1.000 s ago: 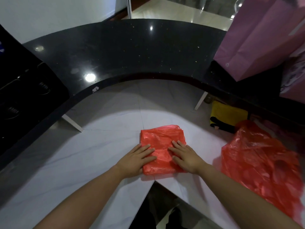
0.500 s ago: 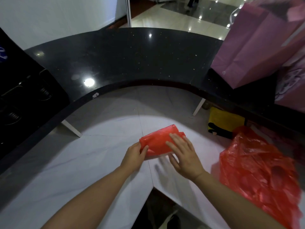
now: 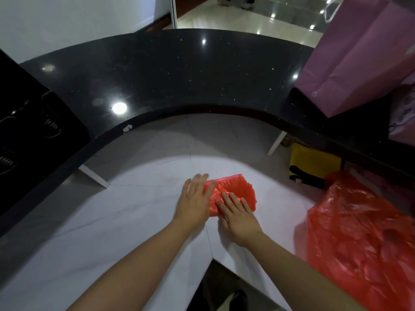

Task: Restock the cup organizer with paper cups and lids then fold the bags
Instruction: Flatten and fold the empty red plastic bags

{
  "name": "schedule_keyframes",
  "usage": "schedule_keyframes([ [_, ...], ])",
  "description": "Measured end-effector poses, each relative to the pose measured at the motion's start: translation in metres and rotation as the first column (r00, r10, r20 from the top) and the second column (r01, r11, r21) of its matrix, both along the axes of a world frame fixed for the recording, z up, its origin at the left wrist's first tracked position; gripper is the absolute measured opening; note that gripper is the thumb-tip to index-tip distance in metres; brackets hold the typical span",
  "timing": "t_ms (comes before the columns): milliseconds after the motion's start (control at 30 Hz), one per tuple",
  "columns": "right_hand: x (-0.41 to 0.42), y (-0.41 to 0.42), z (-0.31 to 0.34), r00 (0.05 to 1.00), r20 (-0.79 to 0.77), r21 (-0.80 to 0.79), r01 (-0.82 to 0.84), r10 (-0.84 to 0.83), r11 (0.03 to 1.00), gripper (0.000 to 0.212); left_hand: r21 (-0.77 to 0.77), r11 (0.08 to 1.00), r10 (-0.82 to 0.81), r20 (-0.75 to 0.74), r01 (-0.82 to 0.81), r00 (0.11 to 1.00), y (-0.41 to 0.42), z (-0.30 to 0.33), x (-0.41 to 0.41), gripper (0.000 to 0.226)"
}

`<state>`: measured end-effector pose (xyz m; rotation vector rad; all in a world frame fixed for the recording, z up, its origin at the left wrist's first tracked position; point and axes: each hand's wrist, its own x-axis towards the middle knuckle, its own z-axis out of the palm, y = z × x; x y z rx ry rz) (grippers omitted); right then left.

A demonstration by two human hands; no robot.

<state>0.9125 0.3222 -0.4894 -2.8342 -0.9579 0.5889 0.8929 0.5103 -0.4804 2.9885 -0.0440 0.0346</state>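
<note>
On the white counter [image 3: 139,212], a folded red bag [image 3: 233,190] pressed flat.
Left hand [image 3: 194,198] and right hand [image 3: 238,215] both spread wide, fingers straight, atop it; crumpled red bag [image 3: 359,232] near, right.

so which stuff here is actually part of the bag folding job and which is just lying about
Part of the job:
folded red bag, pressed flat by the left hand and right hand
crumpled red bag, not yet folded

Lying about:
pink paper bag
yellow cloth
</note>
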Motion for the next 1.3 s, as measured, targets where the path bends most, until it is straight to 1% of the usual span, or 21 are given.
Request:
schedule_keyframes([
  [33,0.001,-0.001,0.0,1.0,-0.006,0.009,0.001,-0.001,1.0,0.062,0.061,0.991,-0.122,-0.013,0.122,0.993,-0.007,-0.001,0.003,0.071],
  [67,0.001,-0.001,0.001,1.0,-0.012,0.024,0.001,0.0,1.0,0.06,0.087,0.978,-0.186,-0.041,0.189,0.982,-0.015,-0.001,0.006,0.067],
  [100,0.001,-0.002,0.002,1.0,-0.02,0.036,-0.001,0.001,0.999,0.063,0.086,0.976,-0.197,-0.069,0.202,0.978,-0.022,-0.004,0.008,0.064],
  [167,0.002,-0.004,0.004,1.0,-0.024,0.047,-0.013,0.014,0.999,0.066,0.06,0.99,-0.118,-0.11,0.125,0.987,-0.029,-0.012,0.009,0.063],
  [233,0.004,-0.006,0.003,1.0,-0.005,0.064,-0.008,0.009,0.998,0.061,0.039,0.999,-0.001,-0.159,0.008,0.987,-0.026,-0.022,0.007,0.062],
  [300,0.007,-0.007,-0.001,0.998,0.009,0.11,0.056,-0.057,0.992,0.064,0.026,0.998,0.062,-0.171,-0.058,0.983,-0.019,-0.034,0.004,0.061],
  [367,0.015,-0.004,-0.004,0.99,0.036,0.172,0.125,-0.133,0.977,0.062,0.008,0.998,0.063,-0.171,-0.063,0.983,-0.015,-0.043,0.001,0.061],
  [433,0.024,0.006,-0.008,0.987,0.09,0.193,0.112,-0.131,0.975,0.055,0.005,0.998,0.061,-0.172,-0.061,0.983,-0.015,-0.047,-0.001,0.06],
  [500,0.034,0.018,-0.01,0.988,0.12,0.172,0.079,-0.1,0.982,0.054,0.005,0.998,0.064,-0.171,-0.064,0.983,-0.016,-0.047,0.0,0.06],
  [600,0.045,0.028,-0.019,0.991,0.109,0.068,0.074,-0.081,0.995,0.056,0.008,0.998,0.066,-0.171,-0.066,0.983,-0.016,-0.048,-0.001,0.061],
  [733,0.042,0.03,-0.033,0.979,0.162,0.08,0.109,-0.121,0.991,0.055,-0.02,0.992,0.118,-0.132,-0.121,0.984,-0.016,-0.054,-0.002,0.061],
  [867,0.04,0.03,-0.036,0.971,0.197,0.078,0.12,-0.133,0.99,0.055,-0.024,0.991,0.124,-0.134,-0.128,0.983,-0.014,-0.056,-0.001,0.06],
  [1067,0.042,0.023,-0.037,0.959,0.187,0.112,0.194,-0.213,0.975,0.057,-0.027,0.991,0.121,-0.17,-0.128,0.978,-0.012,-0.056,-0.003,0.061],
  [1300,0.058,-0.005,-0.039,0.954,0.176,0.04,0.238,-0.241,0.97,0.06,-0.045,0.987,0.141,-0.205,-0.153,0.969,-0.013,-0.053,0.0,0.063],
])
